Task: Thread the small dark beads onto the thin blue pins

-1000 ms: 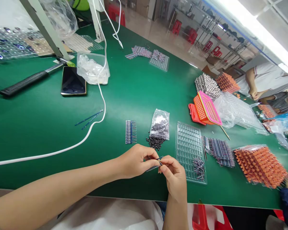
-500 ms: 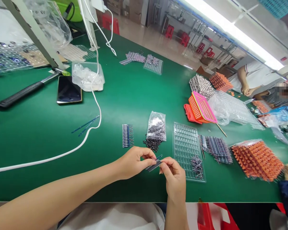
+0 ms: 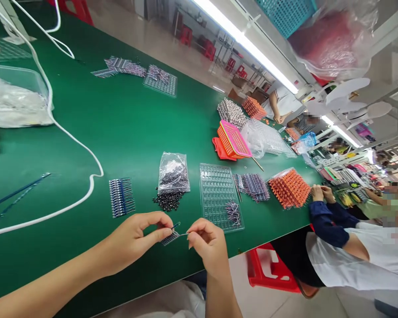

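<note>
My left hand [image 3: 142, 234] pinches a small dark strip of thin wired parts [image 3: 170, 239] between thumb and fingers, above the green table. A thin pale wire [image 3: 183, 234] sticks out of the strip's right side, and the fingertips of my right hand [image 3: 208, 243] are closed on its end. Beyond the hands lies a clear plastic bag [image 3: 173, 170] with small dark beads [image 3: 168, 201] spilled at its mouth. Left of the beads rests a similar strip of blue-and-white parts with wire ends [image 3: 122, 197]. Right of the bag is a clear compartment tray [image 3: 215, 185] with loose wired pieces [image 3: 232, 213] on it.
A white cable [image 3: 92, 176] runs across the left side. A pink-and-orange basket [image 3: 234, 140], a stack of orange pieces [image 3: 289, 187] and more wired strips [image 3: 254, 187] stand to the right. A co-worker's hands [image 3: 320, 193] are beyond the stack.
The view has turned to the right, bringing more of the co-workers into sight. My hands are farther apart, with the thin wire stretched between the strip and my right fingertips.
</note>
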A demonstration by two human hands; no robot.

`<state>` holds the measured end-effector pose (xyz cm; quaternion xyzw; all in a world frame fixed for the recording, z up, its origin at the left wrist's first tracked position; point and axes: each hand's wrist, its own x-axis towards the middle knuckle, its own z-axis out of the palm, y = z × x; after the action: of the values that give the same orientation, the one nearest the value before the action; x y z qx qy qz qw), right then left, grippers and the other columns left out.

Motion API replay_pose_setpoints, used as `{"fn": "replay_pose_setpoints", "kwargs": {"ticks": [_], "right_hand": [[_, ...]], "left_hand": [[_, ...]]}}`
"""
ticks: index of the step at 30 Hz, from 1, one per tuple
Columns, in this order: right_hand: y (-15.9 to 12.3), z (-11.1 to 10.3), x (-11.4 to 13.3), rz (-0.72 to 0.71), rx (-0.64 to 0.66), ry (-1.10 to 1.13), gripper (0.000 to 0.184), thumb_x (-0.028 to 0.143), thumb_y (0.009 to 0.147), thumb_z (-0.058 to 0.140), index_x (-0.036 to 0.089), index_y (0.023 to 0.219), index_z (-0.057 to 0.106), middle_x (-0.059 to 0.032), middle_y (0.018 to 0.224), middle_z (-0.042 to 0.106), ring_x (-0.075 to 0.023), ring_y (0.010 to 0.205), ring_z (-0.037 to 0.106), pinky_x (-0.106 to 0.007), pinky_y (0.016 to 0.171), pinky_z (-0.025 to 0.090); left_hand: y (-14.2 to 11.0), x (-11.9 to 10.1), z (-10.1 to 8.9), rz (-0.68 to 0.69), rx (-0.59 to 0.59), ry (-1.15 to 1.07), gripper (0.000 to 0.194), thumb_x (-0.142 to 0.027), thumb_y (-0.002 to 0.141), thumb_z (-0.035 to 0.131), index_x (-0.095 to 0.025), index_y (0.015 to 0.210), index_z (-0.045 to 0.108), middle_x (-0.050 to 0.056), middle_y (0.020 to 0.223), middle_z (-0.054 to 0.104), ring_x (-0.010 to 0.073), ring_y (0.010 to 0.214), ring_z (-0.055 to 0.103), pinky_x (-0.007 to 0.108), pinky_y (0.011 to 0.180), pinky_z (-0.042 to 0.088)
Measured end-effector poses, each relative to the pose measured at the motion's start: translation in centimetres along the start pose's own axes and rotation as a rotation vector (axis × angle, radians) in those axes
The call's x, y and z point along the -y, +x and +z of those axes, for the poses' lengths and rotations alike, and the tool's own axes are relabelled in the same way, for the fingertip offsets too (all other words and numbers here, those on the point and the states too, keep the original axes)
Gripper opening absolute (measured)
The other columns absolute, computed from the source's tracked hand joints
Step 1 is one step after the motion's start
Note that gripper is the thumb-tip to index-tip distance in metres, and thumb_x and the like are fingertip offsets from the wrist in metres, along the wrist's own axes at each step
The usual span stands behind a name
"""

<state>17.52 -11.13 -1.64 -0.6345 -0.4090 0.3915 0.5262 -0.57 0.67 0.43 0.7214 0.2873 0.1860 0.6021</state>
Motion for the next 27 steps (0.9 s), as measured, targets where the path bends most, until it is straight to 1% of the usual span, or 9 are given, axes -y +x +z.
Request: {"fn": "replay_pose_setpoints", "kwargs": {"ticks": [5,6,9,13,17,20,22,25,27], "right_hand": [[1.0,-8.6,-0.9,-0.262,-0.416,-0.683,0.017,0.033,0.090,0.057,0.020,0.088,0.069,-0.0043,0.087,0.067,-0.0172,0.078,0.061,-0.029,0.070,0.049],[1.4,-10.4,-1.3,-0.302,-0.444,-0.812,0.019,0.034,0.092,0.055,0.020,0.090,0.068,-0.0056,0.091,0.068,-0.0184,0.082,0.062,-0.030,0.072,0.049],[2.6,-14.3,-2.2,-0.316,-0.421,-0.903,0.022,0.036,0.092,0.055,0.020,0.089,0.070,-0.0077,0.094,0.067,-0.0217,0.091,0.062,-0.034,0.076,0.049],[3.2,-15.8,-3.0,-0.311,-0.384,-0.981,0.025,0.040,0.091,0.057,0.021,0.090,0.073,-0.0094,0.096,0.067,-0.0245,0.094,0.060,-0.040,0.081,0.049],[2.6,-14.7,-3.2,-0.337,-0.419,-1.030,0.029,0.043,0.093,0.055,0.020,0.100,0.072,-0.0117,0.100,0.066,-0.0278,0.099,0.058,-0.047,0.089,0.046],[1.9,-11.6,-3.0,-0.399,-0.416,-1.007,0.025,0.037,0.095,0.055,0.021,0.108,0.069,-0.0114,0.103,0.065,-0.0269,0.101,0.059,-0.045,0.089,0.048],[1.7,-8.4,-2.6,-0.447,-0.299,-0.923,0.021,0.031,0.095,0.055,0.024,0.111,0.067,-0.0101,0.105,0.065,-0.0252,0.102,0.059,-0.043,0.089,0.048],[2.0,-3.2,-1.8,-0.445,0.003,-0.826,0.023,0.023,0.096,0.053,0.025,0.115,0.065,-0.0092,0.106,0.064,-0.0234,0.100,0.060,-0.040,0.087,0.050],[2.6,-0.4,-1.4,-0.430,0.102,-0.841,0.025,0.019,0.096,0.050,0.025,0.115,0.065,-0.0095,0.105,0.064,-0.0237,0.097,0.060,-0.040,0.085,0.050]], "left_hand": [[0.2,0.1,-0.1,-0.061,-0.061,-0.032,0.031,-0.049,0.087,0.056,-0.022,0.077,0.066,0.001,0.072,0.067,0.0188,0.070,0.059,0.026,0.066,0.045],[0.2,0.1,-0.2,-0.066,-0.043,-0.023,0.031,-0.049,0.088,0.056,-0.022,0.078,0.066,0.001,0.073,0.067,0.0187,0.071,0.060,0.026,0.066,0.045],[0.3,0.1,-0.6,-0.079,-0.001,0.004,0.030,-0.048,0.089,0.056,-0.022,0.081,0.067,0.001,0.077,0.069,0.0187,0.075,0.062,0.025,0.070,0.047],[0.7,0.2,-1.0,-0.118,-0.085,-0.033,0.030,-0.049,0.087,0.059,-0.021,0.083,0.068,0.001,0.077,0.070,0.0189,0.075,0.063,0.025,0.068,0.048],[1.4,0.4,-1.7,-0.164,-0.245,-0.163,0.031,-0.050,0.082,0.064,-0.019,0.082,0.067,0.001,0.077,0.069,0.0188,0.074,0.062,0.026,0.068,0.049],[1.8,0.6,-2.1,-0.180,-0.354,-0.227,0.030,-0.048,0.081,0.065,-0.018,0.082,0.065,0.000,0.075,0.066,0.0176,0.072,0.061,0.027,0.067,0.048],[1.9,0.8,-2.2,-0.177,-0.383,-0.272,0.028,-0.046,0.081,0.064,-0.018,0.083,0.064,0.000,0.075,0.065,0.0170,0.072,0.060,0.027,0.068,0.047],[2.1,1.1,-2.2,-0.175,-0.386,-0.339,0.026,-0.043,0.080,0.065,-0.016,0.082,0.062,0.000,0.076,0.063,0.0161,0.072,0.059,0.027,0.068,0.046],[2.1,1.2,-2.2,-0.180,-0.375,-0.362,0.025,-0.040,0.081,0.065,-0.016,0.082,0.061,0.000,0.076,0.062,0.0155,0.072,0.059,0.027,0.067,0.046]]}}
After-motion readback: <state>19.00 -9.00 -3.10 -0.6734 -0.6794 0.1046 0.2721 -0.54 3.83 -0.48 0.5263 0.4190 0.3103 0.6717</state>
